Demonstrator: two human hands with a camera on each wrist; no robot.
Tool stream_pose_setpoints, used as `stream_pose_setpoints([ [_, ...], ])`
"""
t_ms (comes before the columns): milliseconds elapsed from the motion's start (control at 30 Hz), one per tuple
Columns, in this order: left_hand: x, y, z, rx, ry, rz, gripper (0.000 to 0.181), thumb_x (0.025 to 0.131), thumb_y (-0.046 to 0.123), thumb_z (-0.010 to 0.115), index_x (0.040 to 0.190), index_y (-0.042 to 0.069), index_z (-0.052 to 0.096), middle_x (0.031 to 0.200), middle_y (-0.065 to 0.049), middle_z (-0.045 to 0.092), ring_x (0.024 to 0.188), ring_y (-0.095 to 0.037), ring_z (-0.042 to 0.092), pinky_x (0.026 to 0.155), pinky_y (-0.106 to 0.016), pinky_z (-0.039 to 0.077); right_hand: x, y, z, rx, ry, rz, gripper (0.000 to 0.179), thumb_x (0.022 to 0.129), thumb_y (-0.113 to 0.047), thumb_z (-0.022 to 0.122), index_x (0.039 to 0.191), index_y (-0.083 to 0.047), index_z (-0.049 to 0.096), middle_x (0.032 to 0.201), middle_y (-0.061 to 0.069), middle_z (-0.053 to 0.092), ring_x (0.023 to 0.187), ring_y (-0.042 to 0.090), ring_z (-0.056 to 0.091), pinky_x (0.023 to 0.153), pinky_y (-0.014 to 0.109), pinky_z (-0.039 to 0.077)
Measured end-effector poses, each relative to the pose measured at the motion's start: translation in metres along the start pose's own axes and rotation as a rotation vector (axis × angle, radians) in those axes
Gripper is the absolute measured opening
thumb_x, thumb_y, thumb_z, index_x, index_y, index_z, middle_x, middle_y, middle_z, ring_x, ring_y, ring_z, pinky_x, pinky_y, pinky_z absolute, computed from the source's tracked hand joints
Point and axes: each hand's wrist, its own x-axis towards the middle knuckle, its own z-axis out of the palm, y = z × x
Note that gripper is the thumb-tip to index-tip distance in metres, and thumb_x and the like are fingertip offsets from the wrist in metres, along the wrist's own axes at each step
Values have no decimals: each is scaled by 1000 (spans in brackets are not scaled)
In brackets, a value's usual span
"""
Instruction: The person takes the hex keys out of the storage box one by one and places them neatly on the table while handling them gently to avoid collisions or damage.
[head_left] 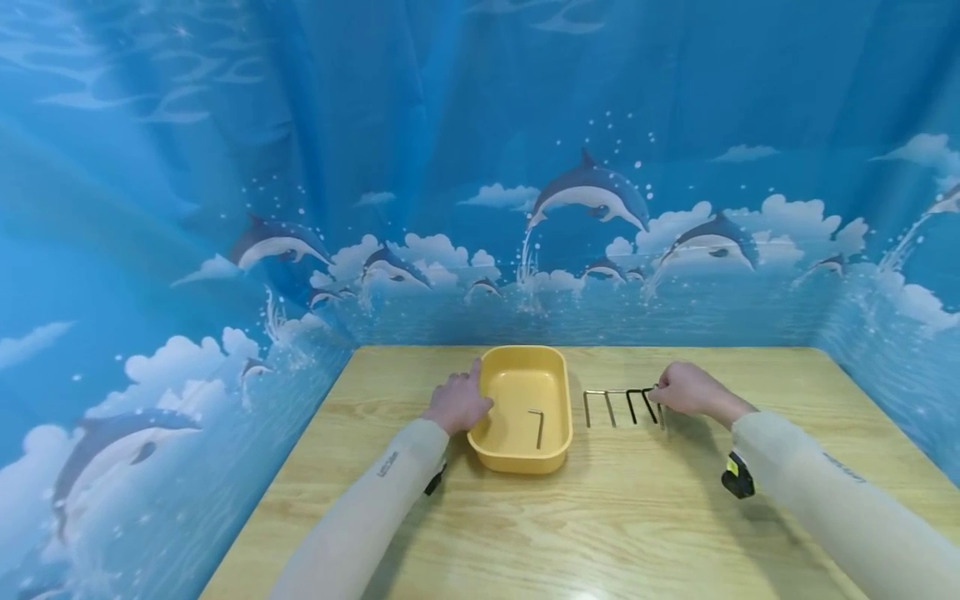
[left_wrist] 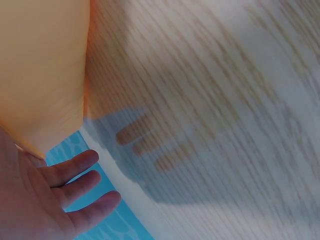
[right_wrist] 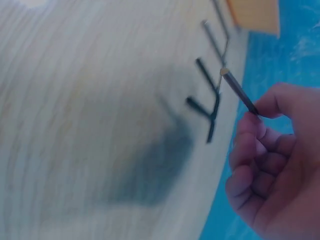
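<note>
A yellow plastic tub (head_left: 557,372) stands on the wooden table, with one L-shaped hex key (head_left: 538,427) lying inside it. My left hand (head_left: 468,392) rests against the tub's left wall (left_wrist: 40,75), its fingers (left_wrist: 82,181) straight and holding nothing. To the right of the tub, a row of hex keys (head_left: 618,405) lies on the table, some silver, some black. At the right end of the row, my right hand (head_left: 663,396) pinches one hex key (right_wrist: 239,90) between thumb and fingers. The black keys (right_wrist: 207,107) lie just beyond it.
The wooden table (head_left: 600,517) is enclosed on three sides by a blue curtain printed with dolphins (head_left: 592,192). Both forearms wear pale sleeves. Bare wood stretches in front of the tub and the keys.
</note>
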Motion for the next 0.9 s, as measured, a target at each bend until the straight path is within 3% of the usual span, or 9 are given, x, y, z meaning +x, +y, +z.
stream_pose_setpoints([
  [367, -4, 2, -4, 1, -4, 5, 81, 99, 40, 55, 163, 16, 12, 150, -20, 49, 139, -38, 45, 110, -58, 41, 0, 28, 8, -59, 6, 62, 45, 94, -20, 59, 53, -23, 40, 49, -9, 27, 45, 8, 24, 48, 26, 31],
  [900, -1, 0, 1, -4, 11, 1, 81, 98, 41, 56, 163, 16, 13, 151, -20, 48, 139, -38, 45, 111, -58, 39, 4, 27, 17, -151, 56, 102, 39, 94, -15, 54, 56, -18, 50, 48, -7, 35, 44, 10, 36, 48, 26, 34],
])
